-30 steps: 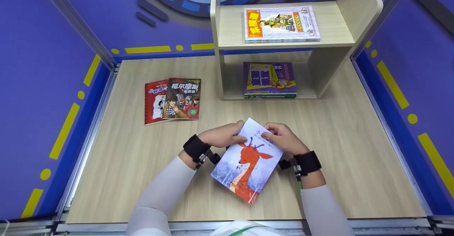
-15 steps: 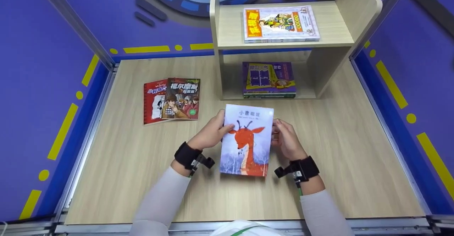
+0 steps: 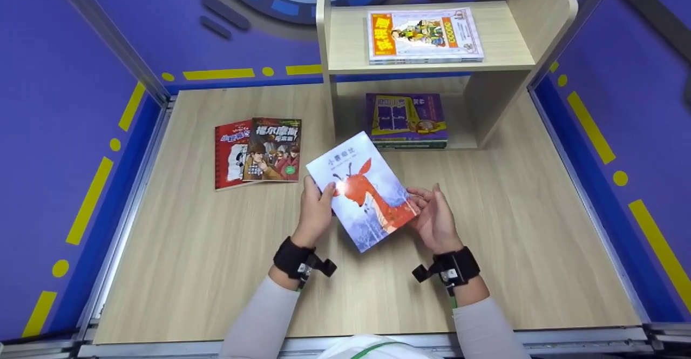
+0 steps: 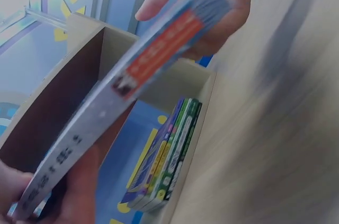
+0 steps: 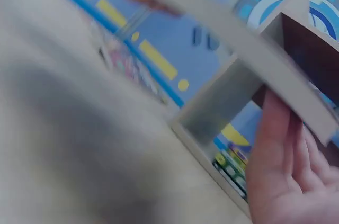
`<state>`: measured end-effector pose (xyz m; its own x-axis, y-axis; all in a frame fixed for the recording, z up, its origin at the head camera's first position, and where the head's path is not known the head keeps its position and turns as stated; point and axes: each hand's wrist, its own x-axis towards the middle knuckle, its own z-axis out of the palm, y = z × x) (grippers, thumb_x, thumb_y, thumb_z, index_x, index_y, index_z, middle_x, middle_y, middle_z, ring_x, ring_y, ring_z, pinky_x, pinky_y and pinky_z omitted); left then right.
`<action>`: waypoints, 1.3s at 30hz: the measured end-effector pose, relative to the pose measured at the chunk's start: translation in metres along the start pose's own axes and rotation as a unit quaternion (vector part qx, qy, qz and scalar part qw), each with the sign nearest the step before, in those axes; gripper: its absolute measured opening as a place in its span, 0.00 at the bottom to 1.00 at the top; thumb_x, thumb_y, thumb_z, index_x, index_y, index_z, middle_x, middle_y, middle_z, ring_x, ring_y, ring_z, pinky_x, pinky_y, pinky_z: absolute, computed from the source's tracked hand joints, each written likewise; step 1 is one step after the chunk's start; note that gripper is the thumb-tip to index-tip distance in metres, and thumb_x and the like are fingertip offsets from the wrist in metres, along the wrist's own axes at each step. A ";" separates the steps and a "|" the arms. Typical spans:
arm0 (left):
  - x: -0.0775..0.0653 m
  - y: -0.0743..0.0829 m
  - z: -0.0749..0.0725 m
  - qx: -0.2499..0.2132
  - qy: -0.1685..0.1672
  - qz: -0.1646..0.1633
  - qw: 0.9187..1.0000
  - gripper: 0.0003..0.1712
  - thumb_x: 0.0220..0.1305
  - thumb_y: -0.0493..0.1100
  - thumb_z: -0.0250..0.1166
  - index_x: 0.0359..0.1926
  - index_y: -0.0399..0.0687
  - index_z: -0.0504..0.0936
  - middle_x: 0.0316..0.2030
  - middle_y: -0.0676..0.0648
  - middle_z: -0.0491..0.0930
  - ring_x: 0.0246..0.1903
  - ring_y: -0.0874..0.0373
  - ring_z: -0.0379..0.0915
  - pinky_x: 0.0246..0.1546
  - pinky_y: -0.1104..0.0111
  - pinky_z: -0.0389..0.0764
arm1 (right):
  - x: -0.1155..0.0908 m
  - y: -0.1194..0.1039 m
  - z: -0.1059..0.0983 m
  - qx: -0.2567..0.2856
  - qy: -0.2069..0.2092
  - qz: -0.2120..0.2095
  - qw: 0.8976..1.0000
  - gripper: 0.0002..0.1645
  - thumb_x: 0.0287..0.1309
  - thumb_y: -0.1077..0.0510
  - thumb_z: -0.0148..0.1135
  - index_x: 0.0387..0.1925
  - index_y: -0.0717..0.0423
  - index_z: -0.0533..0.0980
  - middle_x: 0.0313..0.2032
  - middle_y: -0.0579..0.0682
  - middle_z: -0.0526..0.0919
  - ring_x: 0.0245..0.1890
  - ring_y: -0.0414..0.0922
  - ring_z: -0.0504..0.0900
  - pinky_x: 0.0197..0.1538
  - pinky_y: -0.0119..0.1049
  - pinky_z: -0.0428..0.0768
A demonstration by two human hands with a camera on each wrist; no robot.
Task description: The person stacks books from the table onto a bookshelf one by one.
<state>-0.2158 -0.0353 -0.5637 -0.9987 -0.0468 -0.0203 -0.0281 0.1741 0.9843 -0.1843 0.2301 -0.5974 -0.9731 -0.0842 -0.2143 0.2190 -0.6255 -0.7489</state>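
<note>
A picture book with a red deer on a pale blue cover [image 3: 386,202] is held above the table, tilted. My left hand [image 3: 314,213] grips its left edge, thumb on the cover and fingers beneath. The right hand [image 3: 438,223] is palm up at the lower right corner, its fairly straight fingers reaching under the book and the thumb off the cover. In the left wrist view the book's spine [image 4: 98,110] shows between both hands. The right wrist view, partly blurred, has the right hand's fingers [image 5: 273,128] against the underside of the book [image 5: 233,38].
A wooden shelf unit [image 3: 502,105] stands at the back, with a magazine stack [image 3: 424,35] on its upper board and purple-topped books [image 3: 406,119] below. Two overlapping books, one red [image 3: 229,154] and one dark [image 3: 272,151], lie at the table's left. Blue panels [image 3: 70,132] enclose the sides.
The book has turned, upright half a second ago and now slanting with its top toward the upper left. My left hand keeps its grip; the right hand has turned palm up beneath the corner.
</note>
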 end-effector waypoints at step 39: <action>-0.019 -0.001 0.039 -0.235 -0.066 -0.054 0.968 0.18 0.74 0.43 0.56 0.58 0.39 0.67 0.40 0.46 0.87 0.29 0.56 0.85 0.25 0.64 0.87 | 0.009 0.011 -0.017 -0.317 0.277 -0.137 0.897 0.20 0.84 0.53 0.46 0.58 0.65 0.75 0.40 0.50 0.80 0.39 0.37 0.78 0.42 0.28 0.77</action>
<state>-0.1984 0.0037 -0.5710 -0.9886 0.0921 -0.1195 -0.1415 -0.2927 0.9457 -0.1893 0.2362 -0.6183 -0.8507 0.5129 -0.1147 0.1446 0.0185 -0.9893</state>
